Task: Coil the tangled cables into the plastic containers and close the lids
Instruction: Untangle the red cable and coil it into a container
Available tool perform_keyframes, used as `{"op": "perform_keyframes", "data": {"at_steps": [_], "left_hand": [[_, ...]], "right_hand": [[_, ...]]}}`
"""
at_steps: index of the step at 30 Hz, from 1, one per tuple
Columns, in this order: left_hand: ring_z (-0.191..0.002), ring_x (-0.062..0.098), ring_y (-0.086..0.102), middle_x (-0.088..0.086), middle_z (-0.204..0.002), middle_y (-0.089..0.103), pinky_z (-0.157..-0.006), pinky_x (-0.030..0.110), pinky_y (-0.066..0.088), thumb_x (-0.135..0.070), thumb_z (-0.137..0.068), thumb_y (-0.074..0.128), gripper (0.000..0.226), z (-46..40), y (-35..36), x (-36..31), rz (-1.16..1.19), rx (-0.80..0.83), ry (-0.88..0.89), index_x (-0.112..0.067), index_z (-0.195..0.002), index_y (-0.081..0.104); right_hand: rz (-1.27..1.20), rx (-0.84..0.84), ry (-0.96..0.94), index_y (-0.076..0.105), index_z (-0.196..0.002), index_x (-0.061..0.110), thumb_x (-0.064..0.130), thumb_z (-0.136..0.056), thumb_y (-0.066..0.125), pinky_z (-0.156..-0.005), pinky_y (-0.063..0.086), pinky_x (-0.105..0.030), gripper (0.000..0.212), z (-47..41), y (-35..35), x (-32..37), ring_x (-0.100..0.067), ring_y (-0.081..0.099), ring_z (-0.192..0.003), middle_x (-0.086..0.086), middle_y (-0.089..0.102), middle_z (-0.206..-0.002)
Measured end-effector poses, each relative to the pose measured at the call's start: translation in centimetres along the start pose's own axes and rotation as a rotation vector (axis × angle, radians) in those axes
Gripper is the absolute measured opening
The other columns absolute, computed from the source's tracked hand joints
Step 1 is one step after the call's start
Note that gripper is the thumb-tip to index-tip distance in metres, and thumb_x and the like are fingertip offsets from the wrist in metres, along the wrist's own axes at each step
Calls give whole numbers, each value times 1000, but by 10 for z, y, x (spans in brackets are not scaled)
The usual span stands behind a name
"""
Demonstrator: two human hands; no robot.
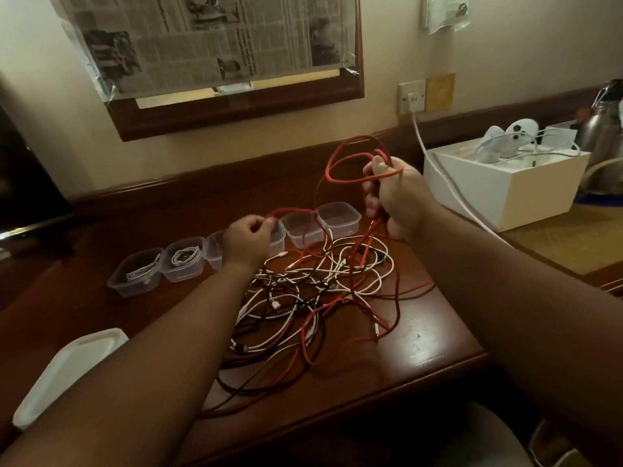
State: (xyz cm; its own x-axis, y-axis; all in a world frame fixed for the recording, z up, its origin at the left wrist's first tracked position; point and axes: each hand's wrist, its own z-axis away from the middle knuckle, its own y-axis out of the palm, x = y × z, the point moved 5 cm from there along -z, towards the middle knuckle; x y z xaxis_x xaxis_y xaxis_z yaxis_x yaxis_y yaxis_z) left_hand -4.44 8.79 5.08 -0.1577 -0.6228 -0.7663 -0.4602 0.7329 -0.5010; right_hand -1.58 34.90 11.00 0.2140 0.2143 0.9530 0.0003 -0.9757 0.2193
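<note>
A lived-in room of a home or guesthouse. A polished dark red-brown wooden table (435, 335) stands against a cream wall under a dark wood-framed window covered with taped newspaper (209, 38). A white wall socket (412, 96) with a plugged-in charger, a steel flask (603, 126) and a white cardboard box of gadgets (526, 190) sit nearby.

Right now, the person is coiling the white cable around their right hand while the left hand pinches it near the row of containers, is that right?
Not quite: the cable being coiled is red, not white. The head view shows loops of the red cable gripped in the right hand, while the left hand pinches the same cable near the row of containers. The white cables lie in the tangle on the table.
</note>
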Motion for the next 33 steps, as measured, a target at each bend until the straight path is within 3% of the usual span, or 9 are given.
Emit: {"op": "perform_keyframes", "data": {"at_steps": [3,7,12,16,20,24,33], "left_hand": [[-64,11,54,-4,-70,57,-58,27,43,-32,-100,54,22,-2,-15,-40,254,-11,17,-19,-90,68],[-43,6,33,-11,-48,38,-44,21,30,-35,-100,52,26,-1,-29,-83,355,23,89,-23,-86,69],[-55,10,40,-7,-58,45,-61,30,36,-43,-98,52,30,-19,-58,-73,409,-108,-65,-26,-80,69],[-45,8,33,-8,-52,39,-48,27,28,-42,-99,51,30,-17,-62,-53,461,-66,-212,-21,-87,68],[-42,6,26,-9,-52,32,-46,25,22,-39,-102,46,31,-5,-60,-59,614,7,-229,-17,-92,66],[-44,7,24,-7,-54,29,-48,25,19,-36,-103,44,31,9,-55,-79,754,115,-171,-14,-96,65],[-50,8,35,-5,-58,37,-50,22,32,-33,-105,42,30,26,-74,-119,697,135,115,-17,-103,66]], "right_hand": [[-100,47,70,54,-93,15,30,-105,43,-41,32,-21,22,4,9,-7,-6,34,-43,5,44,-58],[-146,100,47,49,-84,19,32,-102,49,-39,30,-21,22,5,19,-4,-6,33,-43,6,43,-59],[-333,-28,46,46,-78,20,41,-105,39,-37,27,-21,35,-1,8,2,-7,28,-40,6,39,-53],[-361,-39,77,47,-77,20,41,-105,37,-38,26,-21,36,-1,5,1,-7,28,-39,6,38,-52],[-333,40,53,47,-74,20,39,-105,37,-39,25,-21,38,2,14,7,-8,28,-41,5,36,-53],[-279,104,-5,45,-69,20,41,-104,39,-42,24,-22,41,6,25,25,-8,27,-42,4,33,-55],[-333,339,-161,42,-71,21,41,-105,37,-44,24,-23,40,29,47,72,-9,25,-47,6,33,-56]]}}
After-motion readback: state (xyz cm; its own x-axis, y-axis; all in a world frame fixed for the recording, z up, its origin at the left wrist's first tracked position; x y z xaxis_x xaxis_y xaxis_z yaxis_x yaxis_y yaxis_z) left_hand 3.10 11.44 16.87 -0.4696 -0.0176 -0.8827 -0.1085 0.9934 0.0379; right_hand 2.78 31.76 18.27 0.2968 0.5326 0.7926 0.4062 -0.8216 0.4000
